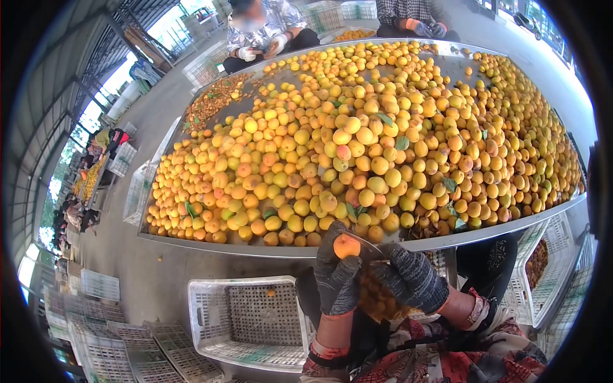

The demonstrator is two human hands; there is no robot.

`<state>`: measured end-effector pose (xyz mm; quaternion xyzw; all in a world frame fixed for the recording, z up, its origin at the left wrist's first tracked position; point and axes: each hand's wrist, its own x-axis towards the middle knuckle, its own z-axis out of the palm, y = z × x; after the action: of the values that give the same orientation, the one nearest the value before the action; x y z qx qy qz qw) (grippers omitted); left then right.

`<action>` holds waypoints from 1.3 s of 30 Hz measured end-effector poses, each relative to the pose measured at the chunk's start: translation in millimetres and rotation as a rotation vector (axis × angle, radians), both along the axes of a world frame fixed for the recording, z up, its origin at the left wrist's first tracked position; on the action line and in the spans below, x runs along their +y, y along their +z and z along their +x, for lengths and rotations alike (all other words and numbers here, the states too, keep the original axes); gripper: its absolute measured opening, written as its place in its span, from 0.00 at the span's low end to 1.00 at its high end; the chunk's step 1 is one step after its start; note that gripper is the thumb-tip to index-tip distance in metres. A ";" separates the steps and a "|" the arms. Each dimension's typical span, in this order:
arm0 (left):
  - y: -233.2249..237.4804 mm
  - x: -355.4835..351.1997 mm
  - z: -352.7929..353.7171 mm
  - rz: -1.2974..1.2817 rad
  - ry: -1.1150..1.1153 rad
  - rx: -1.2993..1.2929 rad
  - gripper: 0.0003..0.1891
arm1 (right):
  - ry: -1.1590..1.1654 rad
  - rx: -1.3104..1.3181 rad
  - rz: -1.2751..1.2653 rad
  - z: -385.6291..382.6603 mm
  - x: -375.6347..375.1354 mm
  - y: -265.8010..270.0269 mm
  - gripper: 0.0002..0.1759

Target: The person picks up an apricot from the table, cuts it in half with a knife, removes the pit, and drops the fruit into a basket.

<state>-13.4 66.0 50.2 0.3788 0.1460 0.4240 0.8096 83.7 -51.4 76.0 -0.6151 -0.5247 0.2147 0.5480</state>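
Note:
My left hand (337,276), in a dark knitted glove, is closed around an orange-yellow apricot (347,246) at the near edge of the table. My right hand (412,279), gloved the same way, grips a thin knife (365,239) whose narrow metal blade points toward the apricot. The blade lies close to the fruit; whether it touches cannot be made out. Just beyond both hands, a large heap of apricots (319,159) covers the metal-rimmed table (281,251). Under my hands is a mass of brownish-orange pieces (381,295), partly hidden by my gloves.
A white plastic crate (246,319) stands at my left, with one small orange piece inside. Another crate (543,268) is at my right. Two gloved people (271,25) sit across the table. Brown pieces (214,99) lie at its far left corner. Stacked crates (108,345) stand lower left.

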 end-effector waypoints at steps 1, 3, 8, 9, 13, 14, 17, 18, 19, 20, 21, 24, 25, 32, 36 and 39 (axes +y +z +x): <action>-1.7 -0.3 -0.3 -0.005 -0.033 -0.017 0.29 | -0.005 -0.040 -0.030 0.7 -0.8 2.1 0.23; -2.9 -2.5 -0.8 -0.012 -0.063 -0.049 0.29 | -0.010 -0.080 -0.056 -0.2 -3.4 7.0 0.23; 11.0 -10.7 -0.6 -0.030 -0.119 -0.107 0.27 | -0.022 -0.156 -0.083 -2.7 -11.2 6.2 0.21; 11.6 -12.4 -0.6 -0.042 -0.109 -0.101 0.27 | -0.025 -0.155 -0.081 -2.7 -13.5 5.0 0.21; 10.1 -14.6 -2.5 -0.043 -0.089 -0.079 0.27 | -0.025 -0.082 -0.134 -5.6 -17.3 5.6 0.20; 11.2 -15.1 -1.7 -0.043 -0.089 -0.080 0.27 | -0.027 0.125 -0.223 -6.6 -17.6 6.2 0.20; 15.8 -19.1 0.1 -0.040 -0.045 -0.091 0.27 | 0.029 -0.101 -0.110 -8.6 -21.3 -5.3 0.18; 16.2 -21.3 0.1 -0.074 -0.015 -0.063 0.27 | 0.029 -0.101 -0.110 -9.2 -21.2 -3.7 0.18; 15.9 -23.2 0.1 -0.108 0.014 -0.035 0.27 | 0.006 -0.250 -0.088 -10.2 -20.3 -0.4 0.18; 11.3 -23.8 -0.2 -0.107 0.015 -0.035 0.27 | -0.018 -0.400 -0.065 -11.7 -19.5 2.7 0.18; 5.7 -23.1 -0.3 -0.093 0.012 -0.017 0.29 | -0.017 -0.401 -0.065 -13.8 -18.4 5.3 0.18; 10.5 -28.6 2.8 -0.037 0.055 0.033 0.31 | -0.053 -0.341 -0.078 -18.8 -17.3 7.4 0.18; 15.3 -30.6 4.1 0.007 0.099 0.064 0.30 | -0.074 -0.419 -0.110 -20.7 -17.9 4.8 0.18; 20.2 -35.0 -0.6 0.043 0.042 0.118 0.26 | -0.159 -0.324 -0.091 -23.3 -15.3 3.4 0.20; 16.3 -35.1 -2.0 0.101 0.070 0.171 0.24 | -0.141 -0.317 -0.112 -21.3 -16.4 3.2 0.21; 11.2 -28.9 -4.8 0.100 0.065 0.188 0.21 | -0.142 -0.434 -0.026 -16.5 -17.9 -5.1 0.17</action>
<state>-18.2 37.1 61.4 0.4519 0.2123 0.4192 0.7582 67.2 -69.3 70.8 -0.6895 -0.5828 0.0449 0.4278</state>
